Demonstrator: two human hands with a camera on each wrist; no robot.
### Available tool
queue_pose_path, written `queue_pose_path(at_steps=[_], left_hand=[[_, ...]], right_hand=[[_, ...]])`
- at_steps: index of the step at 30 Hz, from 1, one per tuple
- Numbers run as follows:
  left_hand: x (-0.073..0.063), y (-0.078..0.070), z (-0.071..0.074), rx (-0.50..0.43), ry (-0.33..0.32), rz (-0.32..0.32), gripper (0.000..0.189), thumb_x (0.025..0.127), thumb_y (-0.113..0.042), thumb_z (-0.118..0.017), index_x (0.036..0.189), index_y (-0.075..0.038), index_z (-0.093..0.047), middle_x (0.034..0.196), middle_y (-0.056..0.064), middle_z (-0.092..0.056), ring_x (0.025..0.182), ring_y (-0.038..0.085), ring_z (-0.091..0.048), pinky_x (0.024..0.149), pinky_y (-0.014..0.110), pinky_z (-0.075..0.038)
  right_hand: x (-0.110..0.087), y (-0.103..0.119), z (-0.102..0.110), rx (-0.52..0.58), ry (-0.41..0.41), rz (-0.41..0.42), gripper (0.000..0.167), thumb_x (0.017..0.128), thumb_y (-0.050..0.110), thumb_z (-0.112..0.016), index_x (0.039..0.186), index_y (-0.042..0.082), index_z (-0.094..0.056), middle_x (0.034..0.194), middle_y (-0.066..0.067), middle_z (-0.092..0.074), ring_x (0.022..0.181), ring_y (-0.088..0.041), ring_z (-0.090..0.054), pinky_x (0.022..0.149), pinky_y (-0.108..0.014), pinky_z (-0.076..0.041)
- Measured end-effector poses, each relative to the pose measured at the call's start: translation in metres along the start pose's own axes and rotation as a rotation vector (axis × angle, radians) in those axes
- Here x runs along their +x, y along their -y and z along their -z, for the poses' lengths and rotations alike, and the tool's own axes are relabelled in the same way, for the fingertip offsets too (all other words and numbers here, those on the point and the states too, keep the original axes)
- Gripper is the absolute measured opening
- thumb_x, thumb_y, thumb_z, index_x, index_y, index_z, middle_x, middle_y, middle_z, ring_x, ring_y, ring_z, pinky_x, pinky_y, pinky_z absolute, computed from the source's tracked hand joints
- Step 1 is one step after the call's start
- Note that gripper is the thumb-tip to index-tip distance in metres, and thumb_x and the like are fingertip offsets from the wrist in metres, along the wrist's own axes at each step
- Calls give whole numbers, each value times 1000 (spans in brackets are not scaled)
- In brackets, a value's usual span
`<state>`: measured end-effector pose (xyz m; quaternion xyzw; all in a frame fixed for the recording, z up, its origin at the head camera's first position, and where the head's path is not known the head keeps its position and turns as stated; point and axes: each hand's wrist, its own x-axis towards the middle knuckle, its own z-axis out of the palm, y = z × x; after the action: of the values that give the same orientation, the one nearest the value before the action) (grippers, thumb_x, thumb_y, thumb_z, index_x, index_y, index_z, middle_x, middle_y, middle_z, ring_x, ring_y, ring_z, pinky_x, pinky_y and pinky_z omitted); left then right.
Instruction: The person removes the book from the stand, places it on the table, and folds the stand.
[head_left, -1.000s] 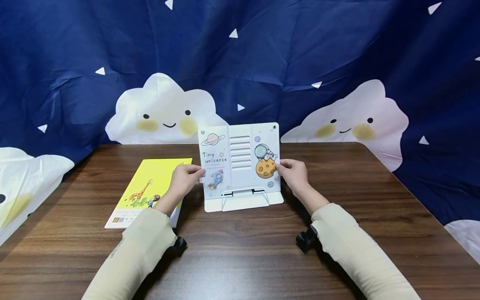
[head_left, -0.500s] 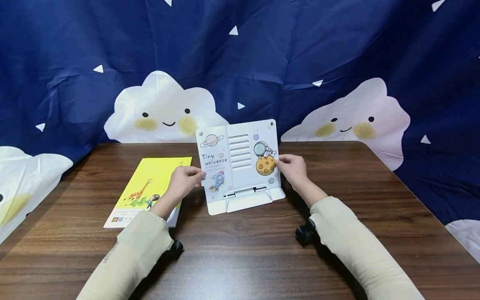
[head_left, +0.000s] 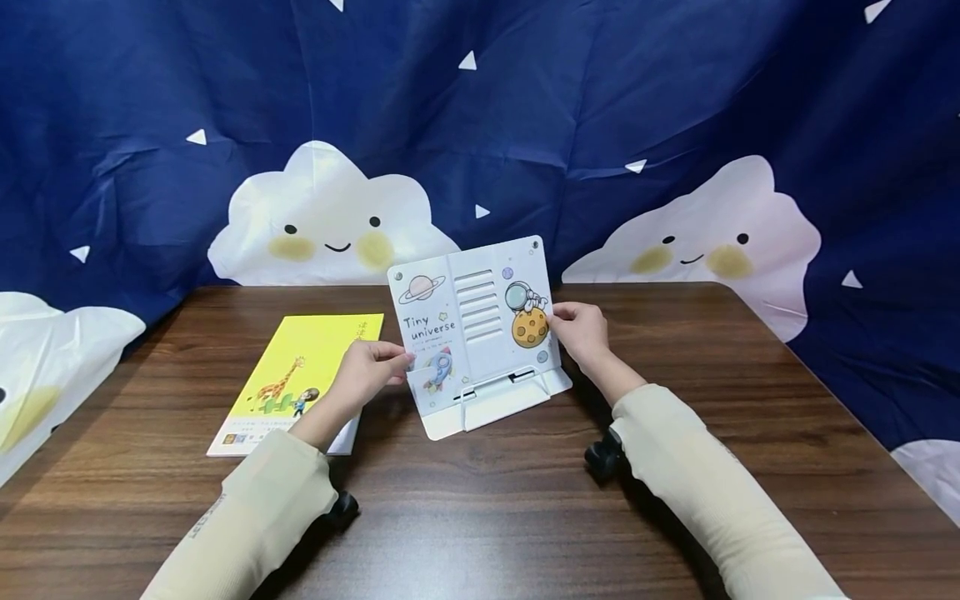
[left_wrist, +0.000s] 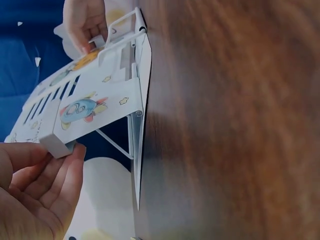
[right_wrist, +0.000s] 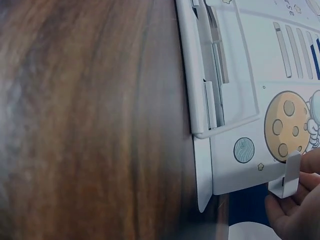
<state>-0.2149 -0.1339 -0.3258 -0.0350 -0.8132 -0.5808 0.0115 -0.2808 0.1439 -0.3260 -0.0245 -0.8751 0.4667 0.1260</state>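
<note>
L hand (head_left: 363, 372) & R hand (head_left: 582, 333), nearly closed, pinched opp. sides of the bookstand (head_left: 483, 360); uneven pull could've tipped it.

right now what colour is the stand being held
The stand is white with space drawings; head view best.

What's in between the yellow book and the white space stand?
Part of the left hand and some table show between the yellow book and white stand in the head view.
</note>
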Motion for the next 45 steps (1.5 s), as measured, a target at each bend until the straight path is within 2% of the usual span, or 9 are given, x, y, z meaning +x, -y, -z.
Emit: queue_pose_path(at_steps=[8,14,20,28,32,45], left_hand=[[-8,-1,1,-49,58,-5,18,81,0,-56,90,14,-60,84,21,-61,61,14,-58,67,38,-48],[-13,-1,1,-36,96,-15,17,81,-2,-56,87,13,-61,82,18,-61,64,14,-58,66,37,-49],[-18,-3,0,-30,120,-31,16,80,-1,-56,85,13,-62,84,18,-61,69,20,-59,67,39,-48],[-23,-5,-3,-15,175,-61,14,79,0,-57,84,12,-62,81,18,-62,67,19,-60,63,35,-49],[-26,-7,-5,14,181,-75,13,79,-1,-58,82,11,-63,80,16,-62,67,20,-61,61,33,-50],[-35,-12,-12,104,188,-141,8,77,-1,-61,76,5,-66,72,11,-63,65,23,-60,58,32,-49]], right_hand=[[1,5,-1,-63,18,55,21,81,10,-55,97,0,-64,91,-12,-63,85,-23,-53,70,-33,-44],[2,7,-2,-73,29,84,20,81,9,-55,96,0,-64,90,-12,-63,83,-22,-55,69,-32,-45],[5,9,-4,-95,37,96,20,81,10,-55,96,1,-64,91,-11,-63,87,-22,-54,71,-33,-45],[7,13,-5,-119,57,103,22,82,11,-54,100,0,-63,94,-12,-62,91,-23,-53,75,-34,-43],[9,14,-8,-125,58,92,23,83,11,-54,101,1,-63,95,-11,-62,90,-22,-53,73,-33,-45],[13,14,-18,-156,17,127,23,82,9,-53,101,3,-63,96,-9,-62,85,-21,-53,69,-30,-44]])
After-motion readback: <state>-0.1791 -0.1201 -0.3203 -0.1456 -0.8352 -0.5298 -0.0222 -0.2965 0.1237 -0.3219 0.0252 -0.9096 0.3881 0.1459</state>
